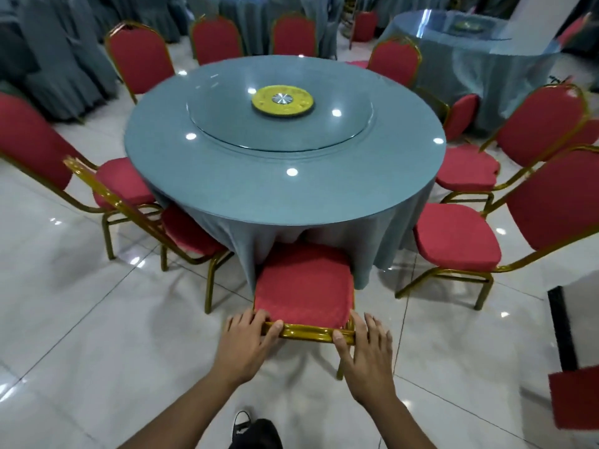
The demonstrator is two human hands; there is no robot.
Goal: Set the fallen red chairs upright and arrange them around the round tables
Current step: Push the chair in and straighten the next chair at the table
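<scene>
A red chair (303,283) with a gold frame stands upright right in front of me, its far edge touching the cloth of the round blue-grey table (324,196). My left hand (248,343) grips the left end of the chair's near gold bar, thumb on top. At the right end of that bar, my right hand (368,350) has its thumb hooked over the bar and its fingers along the corner. Several other red chairs stand upright around the table, among them one at the left (123,186) and one at the right (457,238).
A glass turntable (227,124) with a yellow disc (282,101) lies on the table. A second blue-clothed round table (479,59) stands at the back right. Part of another red chair (575,396) juts in at the lower right edge. The floor is glossy white tile. My shoe (241,424) shows below.
</scene>
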